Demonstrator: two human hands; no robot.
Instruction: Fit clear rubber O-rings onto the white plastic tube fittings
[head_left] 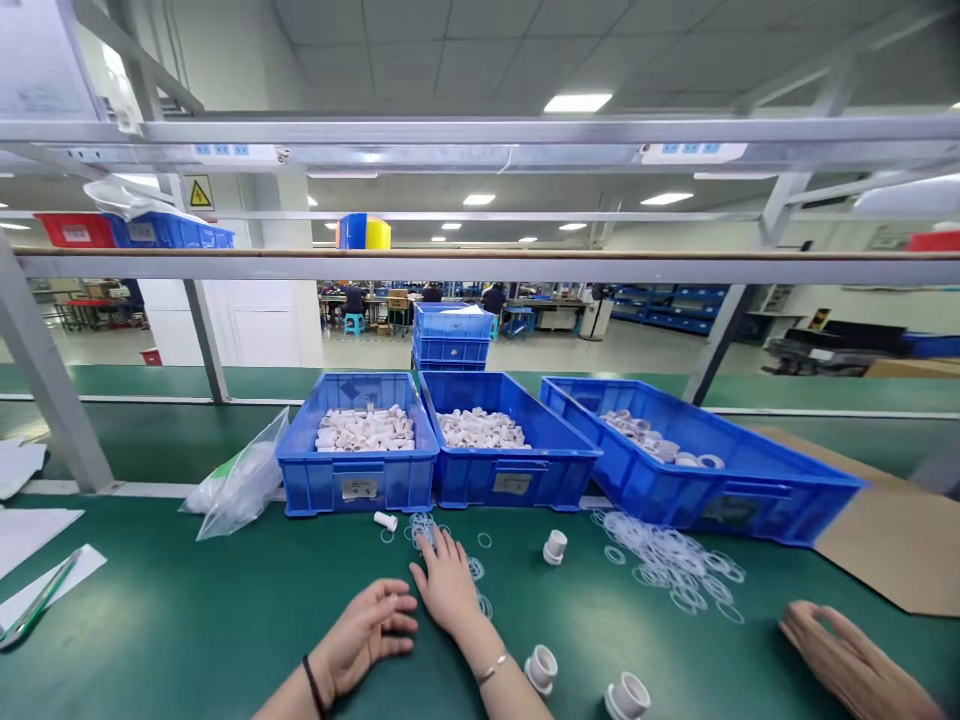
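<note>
My right hand (pixel 448 585) lies palm down on the green table, fingers spread, over a small scatter of thin clear rings (pixel 421 526). It hides part of them. My left hand (pixel 373 632), with a dark band at the wrist, hovers close beside it, palm turned inward. Its fingers are loosely bent and apart, and nothing shows in them. Just beyond the fingertips lies a small white plastic tube (pixel 385 521) on its side. To the right a white collared pipe fitting (pixel 555 547) stands on the table, with two larger ones, a fitting (pixel 541 668) and another fitting (pixel 628 695), nearer me.
Three blue bins hold white parts: a left bin (pixel 315 480), a middle bin (pixel 544 478) and a right bin (pixel 750 500). A larger ring pile (pixel 675 560) lies at right, near another person's hand (pixel 855 660). Left are a plastic bag (pixel 244 485) and a pen (pixel 41 600) on paper.
</note>
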